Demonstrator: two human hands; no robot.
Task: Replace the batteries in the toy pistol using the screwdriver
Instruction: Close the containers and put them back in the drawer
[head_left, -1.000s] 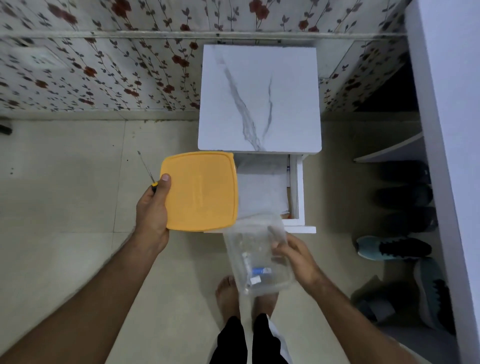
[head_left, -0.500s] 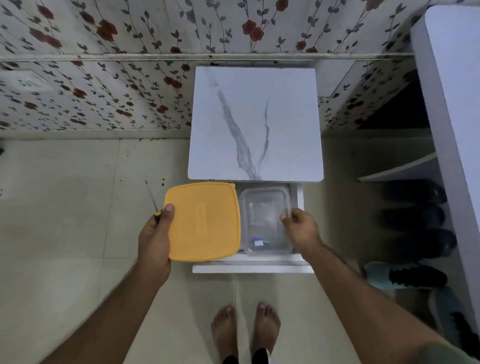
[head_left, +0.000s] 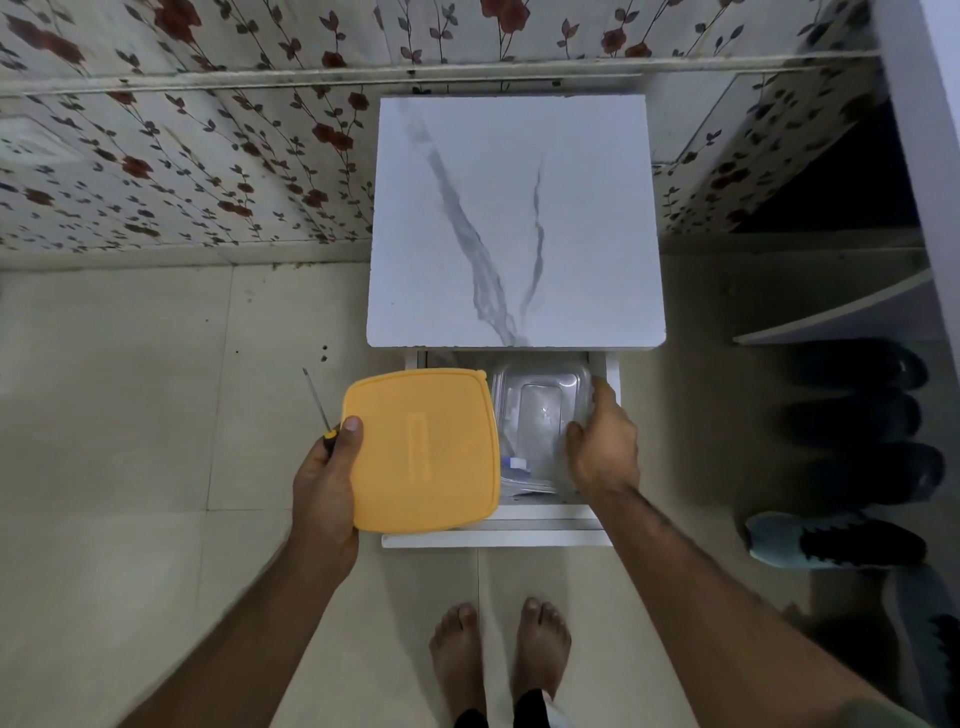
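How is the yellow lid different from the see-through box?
The yellow lid is solid-coloured and flat; the see-through box is clear and deep, with small things showing inside. The lid is held up by the left hand, together with a screwdriver; the box sits down in the open drawer with the right hand on it. Both are squarish with rounded corners.

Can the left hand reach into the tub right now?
Probably not. The left hand grips the lid and the screwdriver, so it is full; the right hand also sits on the tub.
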